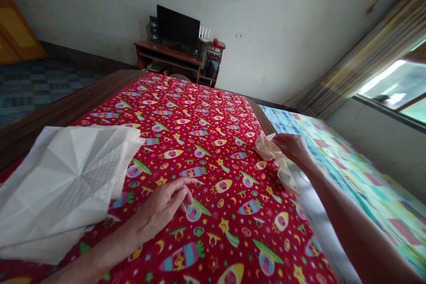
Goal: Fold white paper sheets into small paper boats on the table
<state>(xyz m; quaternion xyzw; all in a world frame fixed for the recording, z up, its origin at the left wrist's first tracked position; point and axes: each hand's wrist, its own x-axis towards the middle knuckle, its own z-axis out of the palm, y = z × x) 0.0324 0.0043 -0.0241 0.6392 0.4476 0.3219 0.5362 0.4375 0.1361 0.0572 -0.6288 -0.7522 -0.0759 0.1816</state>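
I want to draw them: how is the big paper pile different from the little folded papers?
The pile looks much bigger than the folded papers. The pile's sheets are spread mostly flat, while the folded papers are bent into bumpy shapes. The pile is on the left, whereas the folded papers are by the right hand. Both are pale.
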